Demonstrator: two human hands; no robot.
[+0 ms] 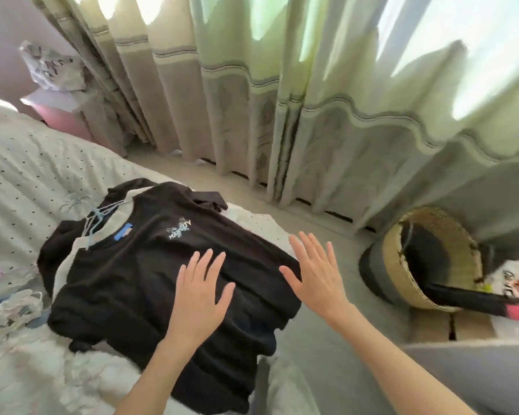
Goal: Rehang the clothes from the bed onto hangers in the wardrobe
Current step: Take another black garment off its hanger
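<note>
Where the edge of the white, black-dotted bed cover [27, 175] met the floor side, a black short-sleeved T-shirt [126, 283] with a small pale chest print and a blue neck label was found lying flat, front upward, collar toward the far left. It was laid on top of a pile: a cream-white garment [72, 253] was seen protruding beneath its left shoulder, with another dark garment [53, 247] under that. Thin light-blue wire hangers [95, 215] were noted at the collar end of the pile, resting on the bedding.

The left hand [200, 292] was held over the lower middle of the T-shirt, fingers straight and spread, nothing gripped; whether the palm actually touched the cloth could not be determined. The right hand [318, 274] was positioned at the shirt's right edge, likewise flat with fingers extended and nothing held.

Ruffled white bedding [36, 369] was recorded at the near left. Beyond the bed, pale green and beige curtains [252, 100] were hung to the floor. A round woven straw basket [402, 283] with dark contents was observed on the floor to the right, well apart from the pile. A pink bedside cabinet [63, 118] stood in the far left corner.
</note>
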